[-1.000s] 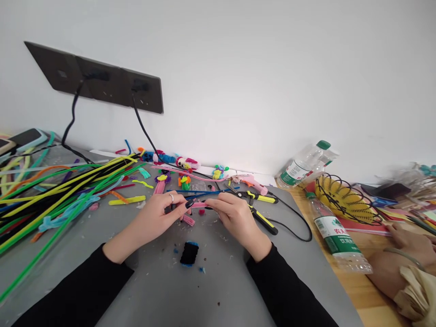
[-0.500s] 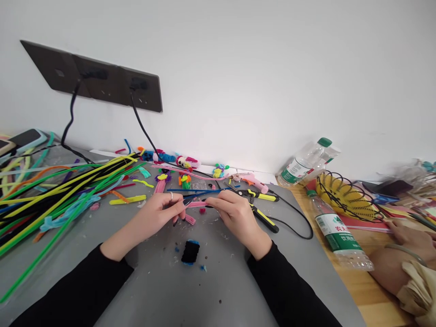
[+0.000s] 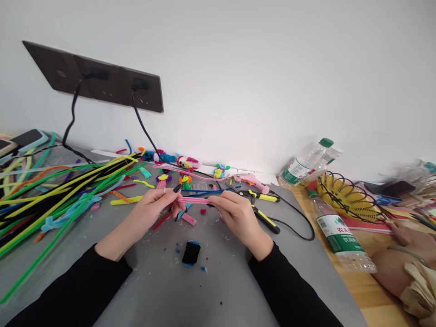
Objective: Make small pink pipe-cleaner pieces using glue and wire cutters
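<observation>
A short bundle of pink pipe cleaners (image 3: 193, 200) is stretched level between my two hands, above the grey table mat (image 3: 163, 290). My left hand (image 3: 158, 202) pinches its left end between thumb and fingers. At the other end, my right hand (image 3: 235, 211) closes thumb and fingertips on it. Below them lies a small black fuzzy block with blue edges (image 3: 191, 253). Another short pink piece (image 3: 189, 219) rests under the left fingers, and a small red ball (image 3: 203, 211) sits beneath the bundle.
Loose pipe cleaners (image 3: 68, 200) heap at the left. Small fuzzy figures (image 3: 158, 156) line the wall. Pliers (image 3: 265, 220) and a pink glue gun (image 3: 252, 181) lie behind my right hand. Bottles (image 3: 340, 238), a yellow basket (image 3: 347, 200) and another person's arm (image 3: 402, 254) are at the right.
My left hand has shifted slightly left and turned, showing more of the pink bundle between my hands. My right hand stays nearly in place.
</observation>
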Motion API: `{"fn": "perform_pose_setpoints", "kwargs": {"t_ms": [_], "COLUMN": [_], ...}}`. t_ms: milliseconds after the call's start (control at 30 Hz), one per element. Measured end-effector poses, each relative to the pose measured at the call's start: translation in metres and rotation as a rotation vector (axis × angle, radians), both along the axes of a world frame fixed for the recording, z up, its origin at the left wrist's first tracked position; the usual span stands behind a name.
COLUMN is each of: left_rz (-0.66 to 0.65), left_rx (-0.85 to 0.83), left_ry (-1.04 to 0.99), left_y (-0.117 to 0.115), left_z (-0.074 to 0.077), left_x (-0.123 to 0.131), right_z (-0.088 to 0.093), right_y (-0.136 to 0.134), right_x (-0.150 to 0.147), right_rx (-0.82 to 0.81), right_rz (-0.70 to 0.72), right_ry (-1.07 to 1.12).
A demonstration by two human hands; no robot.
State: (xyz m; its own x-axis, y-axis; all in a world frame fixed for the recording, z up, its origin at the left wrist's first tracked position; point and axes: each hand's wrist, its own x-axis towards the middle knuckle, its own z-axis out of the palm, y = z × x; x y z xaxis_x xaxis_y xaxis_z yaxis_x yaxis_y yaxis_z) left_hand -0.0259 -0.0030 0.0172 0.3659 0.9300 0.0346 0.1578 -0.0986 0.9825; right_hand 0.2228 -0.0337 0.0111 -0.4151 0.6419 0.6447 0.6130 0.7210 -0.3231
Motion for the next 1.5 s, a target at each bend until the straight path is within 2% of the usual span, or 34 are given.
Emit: {"fn": "perform_pose_setpoints", "kwargs": {"t_ms": [167,367,467,667,933,1000,1100,1167,1267,1500], "left_rz": [0.033,0.046,0.054,0.070,0.090,0.071,0.038,0.080,0.119,0.042], "left_rx": [0.044,0.297,0.335,0.255,0.110,0.158,0.343,0.453,0.520,0.626], "left_ry": [-0.009,0.360,0.415,0.323,-0.030,0.012,0.226,0.294,0.267,0.222], "left_y": [-0.001,-0.005,-0.007,-0.008,-0.006,-0.005,-0.005,-0.005,-0.004,-0.005], "left_z": [0.003,0.005,0.008,0.012,0.003,0.002,0.002,0.002,0.000,0.000], "left_x": [0.002,0.008,0.010,0.011,0.014,0.013,0.007,0.004,0.002,0.004], "right_z": [-0.001,-0.001,-0.002,-0.005,0.001,0.002,0.001,-0.001,-0.003,-0.005], "right_y": [0.001,-0.001,-0.001,0.002,0.002,0.002,0.003,0.004,0.006,0.004], "right_x": [0.001,0.000,-0.001,0.000,-0.005,-0.004,0.003,0.008,0.011,0.005], "right_rx": [-0.023,-0.033,-0.027,0.009,0.014,-0.002,-0.026,-0.045,-0.077,-0.126], "right_rz": [-0.019,-0.024,-0.024,-0.016,0.035,0.036,0.012,-0.015,-0.029,0.014], "right_ry": [0.005,-0.024,-0.032,-0.032,0.091,0.106,0.084,0.068,0.065,0.063]}}
